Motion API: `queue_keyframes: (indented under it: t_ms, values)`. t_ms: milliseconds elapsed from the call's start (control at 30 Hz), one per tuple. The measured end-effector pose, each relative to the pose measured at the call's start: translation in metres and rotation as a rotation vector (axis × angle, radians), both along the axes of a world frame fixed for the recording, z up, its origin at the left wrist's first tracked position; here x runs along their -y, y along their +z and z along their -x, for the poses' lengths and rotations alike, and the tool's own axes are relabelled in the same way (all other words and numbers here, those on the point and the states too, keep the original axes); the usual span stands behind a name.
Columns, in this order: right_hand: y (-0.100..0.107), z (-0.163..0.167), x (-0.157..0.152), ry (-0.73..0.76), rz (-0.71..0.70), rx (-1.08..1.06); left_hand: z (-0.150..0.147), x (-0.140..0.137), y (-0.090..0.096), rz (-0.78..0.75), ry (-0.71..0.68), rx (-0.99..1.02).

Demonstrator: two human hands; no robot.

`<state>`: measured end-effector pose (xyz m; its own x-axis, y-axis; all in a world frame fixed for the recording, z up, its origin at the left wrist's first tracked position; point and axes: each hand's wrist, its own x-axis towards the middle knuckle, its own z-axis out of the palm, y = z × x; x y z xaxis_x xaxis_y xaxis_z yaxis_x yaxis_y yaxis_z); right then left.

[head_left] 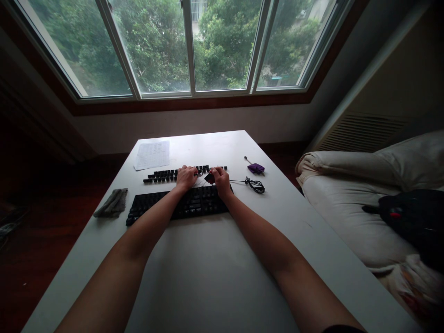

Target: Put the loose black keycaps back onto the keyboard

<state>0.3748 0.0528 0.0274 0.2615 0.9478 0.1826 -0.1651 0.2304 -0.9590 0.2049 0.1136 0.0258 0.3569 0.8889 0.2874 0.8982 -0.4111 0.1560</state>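
Note:
A black keyboard [194, 203] lies across the white table under my forearms. Behind it, loose black keycaps [163, 175] stand in rows on the tabletop. My right hand [222, 179] is above the keyboard's back edge, its fingers pinched on a small black keycap puller [209, 178] with thin wires that slant down to the left. My left hand [187, 177] is beside it at the keycap rows, fingers curled together; what they hold, if anything, is too small to make out.
A white table [208, 277] carries a printed sheet [152, 155], a grey cloth [111, 203], a coiled black cable [255, 185] and a purple item [255, 168] near a small stick-like tool. A pale sofa [340, 217] with a dark bag stands at the right.

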Motion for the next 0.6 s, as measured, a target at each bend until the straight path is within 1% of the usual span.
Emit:
queue_keyframes:
  t_ms: [133, 367, 600]
  values:
    - [0.0001, 0.0004, 0.0001, 0.002, 0.003, -0.003, 0.0007, 0.0001, -0.0005, 0.006, -0.007, 0.013]
    - [0.0002, 0.0007, 0.0003, 0.001, -0.013, -0.014, 0.0026, -0.0024, -0.0042, -0.03, -0.053, 0.02]
    - [-0.0002, 0.0001, -0.0001, 0.003, 0.004, -0.004, 0.0028, -0.0022, -0.0026, 0.004, -0.038, 0.0]
